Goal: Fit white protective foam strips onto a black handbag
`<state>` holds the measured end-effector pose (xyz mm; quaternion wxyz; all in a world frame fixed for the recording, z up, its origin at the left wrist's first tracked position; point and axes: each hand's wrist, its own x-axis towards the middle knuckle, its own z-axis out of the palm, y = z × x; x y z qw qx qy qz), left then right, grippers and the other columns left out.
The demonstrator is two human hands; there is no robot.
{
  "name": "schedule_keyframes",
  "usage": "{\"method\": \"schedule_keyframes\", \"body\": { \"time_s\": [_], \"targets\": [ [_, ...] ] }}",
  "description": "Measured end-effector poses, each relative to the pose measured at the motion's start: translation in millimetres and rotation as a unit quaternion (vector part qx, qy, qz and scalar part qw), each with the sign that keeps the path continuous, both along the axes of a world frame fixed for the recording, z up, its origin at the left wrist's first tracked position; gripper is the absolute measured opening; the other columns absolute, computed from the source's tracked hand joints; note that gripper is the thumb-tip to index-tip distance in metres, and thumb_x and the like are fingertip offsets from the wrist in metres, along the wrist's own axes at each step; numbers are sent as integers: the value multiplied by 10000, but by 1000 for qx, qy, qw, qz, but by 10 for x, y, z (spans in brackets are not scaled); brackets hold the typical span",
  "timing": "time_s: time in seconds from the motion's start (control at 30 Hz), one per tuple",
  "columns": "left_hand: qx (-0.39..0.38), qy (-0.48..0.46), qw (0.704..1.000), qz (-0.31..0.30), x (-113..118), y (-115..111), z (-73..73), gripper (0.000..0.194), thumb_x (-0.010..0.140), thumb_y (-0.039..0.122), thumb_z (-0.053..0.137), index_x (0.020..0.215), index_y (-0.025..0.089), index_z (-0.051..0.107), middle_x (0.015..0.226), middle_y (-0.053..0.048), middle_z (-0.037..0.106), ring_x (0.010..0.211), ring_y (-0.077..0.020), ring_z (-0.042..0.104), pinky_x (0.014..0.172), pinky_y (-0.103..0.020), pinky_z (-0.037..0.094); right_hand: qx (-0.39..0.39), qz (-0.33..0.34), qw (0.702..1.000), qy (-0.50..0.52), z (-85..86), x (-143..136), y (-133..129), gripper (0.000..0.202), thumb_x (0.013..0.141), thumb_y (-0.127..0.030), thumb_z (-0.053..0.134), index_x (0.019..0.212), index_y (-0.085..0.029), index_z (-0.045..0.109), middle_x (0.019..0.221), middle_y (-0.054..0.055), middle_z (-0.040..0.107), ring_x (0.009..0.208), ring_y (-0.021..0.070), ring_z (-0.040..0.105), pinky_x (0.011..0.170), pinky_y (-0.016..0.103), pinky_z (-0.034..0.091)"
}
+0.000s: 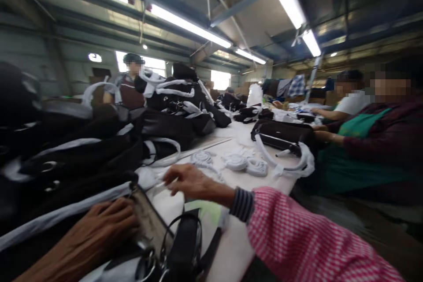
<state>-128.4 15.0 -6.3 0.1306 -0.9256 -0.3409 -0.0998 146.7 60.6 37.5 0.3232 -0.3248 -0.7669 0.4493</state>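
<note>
My left hand [104,224] lies flat on the dark handbag [150,224] in front of me, fingers stretched out side by side and pressed against its near edge, gripping nothing. My right hand [190,183] reaches in just beyond the handbag, over the white table [231,246]; its fingers are loosely curled and close together, and something thin and pale seems pinched at the fingertips [168,180], though the blur keeps me from telling what it is. My pink checked sleeve [297,238] trails back to the right of the handbag. A black strap with metal rings [185,246] lies against the handbag's near side. To its left rises a heap of dark bags with white-wrapped handles [82,150]. Farther along the table from the handbag lie coils of white cord [246,164], and beyond them a person in a green apron [360,145] rests a hand on another dark bag [280,134].
</note>
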Motion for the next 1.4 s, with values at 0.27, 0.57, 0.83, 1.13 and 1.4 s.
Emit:
{"method": "schedule_keyframes", "body": {
  "time_s": [0.27,0.57,0.83,1.13,1.4],
  "targets": [
    [-36,-30,999,7,-52,81,-160,233,1051,219,514,908,285,686,1014,34,692,1038,-214,552,861,-374,231,78,-54,980,-175,-114,875,-163,42,836,-149,684,860,-148,719,862,33,693,770,160,629,699,259,469],
    [-56,-32,997,53,62,-57,-83,159,995,155,632,1014,309,664,1071,64,682,1085,-214,539,903,-385,239,40,-24,962,-270,-330,610,-174,94,754,-81,668,813,-153,683,797,4,657,750,152,592,645,238,389],
    [-22,-34,997,70,189,-24,-22,53,960,260,702,921,269,667,975,48,679,945,-198,530,798,-382,229,-16,-22,972,-232,-343,723,-15,171,681,-120,759,795,-157,639,728,-40,581,665,113,507,559,220,313],
    [-16,-37,997,61,169,2,-115,53,965,277,690,928,271,653,1000,42,669,982,-200,518,777,-397,208,12,-59,926,-372,-136,928,-65,150,675,-136,734,652,-157,588,649,-43,547,628,110,476,526,247,268],
    [1,-42,997,66,216,-13,-118,79,939,181,661,930,254,634,980,13,660,969,-222,510,779,-405,220,204,-175,859,-436,70,566,288,273,928,-318,642,1166,-188,679,986,69,718,960,238,640,785,315,411]
  ]
}}
